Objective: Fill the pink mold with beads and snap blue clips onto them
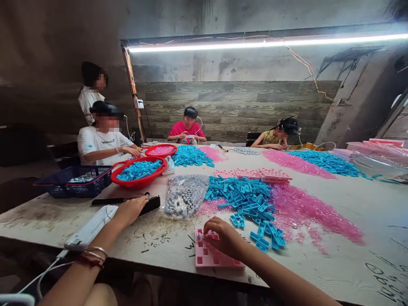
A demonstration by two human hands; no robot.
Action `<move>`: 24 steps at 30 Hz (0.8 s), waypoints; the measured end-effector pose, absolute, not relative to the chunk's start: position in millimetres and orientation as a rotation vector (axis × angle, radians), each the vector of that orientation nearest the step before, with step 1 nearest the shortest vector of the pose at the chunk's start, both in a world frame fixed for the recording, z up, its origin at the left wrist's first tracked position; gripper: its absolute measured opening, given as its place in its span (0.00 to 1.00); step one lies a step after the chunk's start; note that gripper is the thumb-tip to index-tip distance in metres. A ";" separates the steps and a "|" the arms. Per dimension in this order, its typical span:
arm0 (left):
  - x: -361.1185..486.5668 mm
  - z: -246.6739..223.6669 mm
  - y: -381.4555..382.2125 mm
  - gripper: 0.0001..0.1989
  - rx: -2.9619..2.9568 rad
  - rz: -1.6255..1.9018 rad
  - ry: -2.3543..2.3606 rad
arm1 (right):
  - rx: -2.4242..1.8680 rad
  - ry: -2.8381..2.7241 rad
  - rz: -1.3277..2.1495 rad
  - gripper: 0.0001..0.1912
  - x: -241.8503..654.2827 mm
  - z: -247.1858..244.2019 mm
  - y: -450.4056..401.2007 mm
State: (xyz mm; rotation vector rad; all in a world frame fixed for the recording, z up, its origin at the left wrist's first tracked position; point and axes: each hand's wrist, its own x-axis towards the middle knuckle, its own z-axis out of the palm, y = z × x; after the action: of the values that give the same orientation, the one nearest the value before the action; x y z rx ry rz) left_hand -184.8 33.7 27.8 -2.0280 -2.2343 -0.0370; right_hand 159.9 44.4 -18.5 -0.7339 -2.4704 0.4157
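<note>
My left hand (132, 210) is curled over one end of a black phone (151, 205) lying on the table. Its fingertips reach the phone's far edge. At the near edge of the table, a pink tray (219, 260) with rows of square holes lies flat. Over the tray's far left part is my right hand (219, 233), fingers bent together and pointing down; whatever they hold is hidden. Small clear pieces (199, 233) show beside those fingertips. Just beyond lie a heap of blue plastic holders (242, 195) and a clear bag of small beads (185, 196).
Pink clear pieces (309, 208) spread to the right. Several pink trays (274, 174) lie behind the blue heap. On the left are a red basin (138, 182), a navy basket (54, 188) and a white power strip (92, 227). Several people sit around the table; another stands behind.
</note>
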 end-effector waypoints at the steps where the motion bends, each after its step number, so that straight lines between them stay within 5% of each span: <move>1: -187.0 26.9 34.6 0.16 -1.992 -0.037 -2.267 | -0.731 -2.472 0.417 0.06 159.9 -18.2 44.4; 17: -202.8 14.3 39.0 0.18 -1.981 -0.286 -2.363 | -0.729 -2.473 0.429 0.08 160.4 -14.5 42.7; 24: -208.9 9.1 34.8 0.30 -2.024 -0.246 -2.356 | -0.725 -2.477 0.428 0.07 160.4 -14.1 42.0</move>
State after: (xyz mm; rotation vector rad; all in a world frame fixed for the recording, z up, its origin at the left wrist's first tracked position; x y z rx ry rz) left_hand -208.9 34.8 9.1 -2.0241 -2.3560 -0.2457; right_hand 160.4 42.0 -14.1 -0.7253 -2.4769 0.4283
